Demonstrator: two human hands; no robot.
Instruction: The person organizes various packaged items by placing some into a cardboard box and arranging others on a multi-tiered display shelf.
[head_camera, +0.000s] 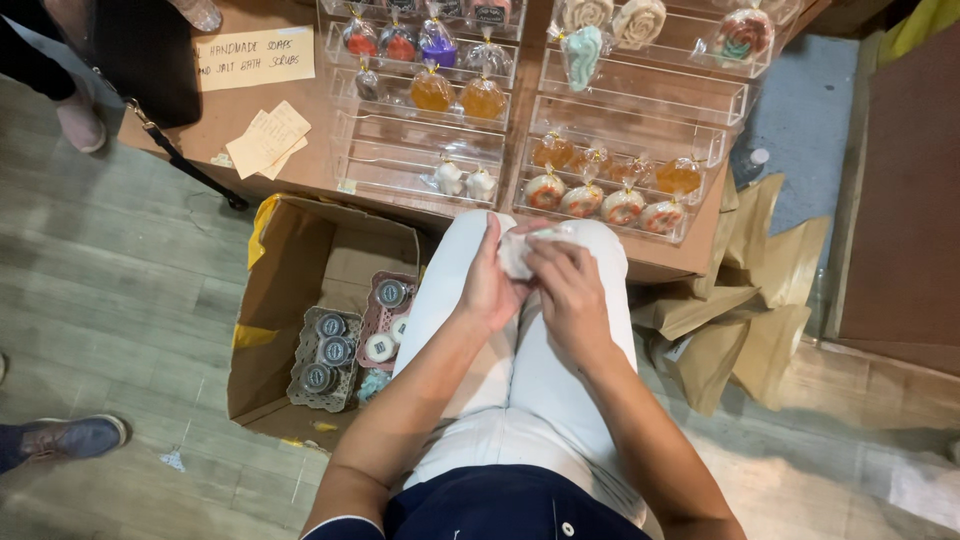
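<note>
Both hands' fingers, left (490, 285) and right (565, 285), pinch a small white packet (516, 252); its axis unclear.

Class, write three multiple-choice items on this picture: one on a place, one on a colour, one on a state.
1. Where is the cardboard box?
A. on the table
B. on the floor beside the person's left leg
C. on the lap

2. What colour are the person's trousers?
A. white
B. black
C. red

3. How do the hands stand?
A. both empty
B. one on the table
C. both on a small white wrapped item

Key: 1 B, it sits on the floor planks. 2 A, both legs are white. 3 C, left hand and right hand grip it over the knees.
</note>
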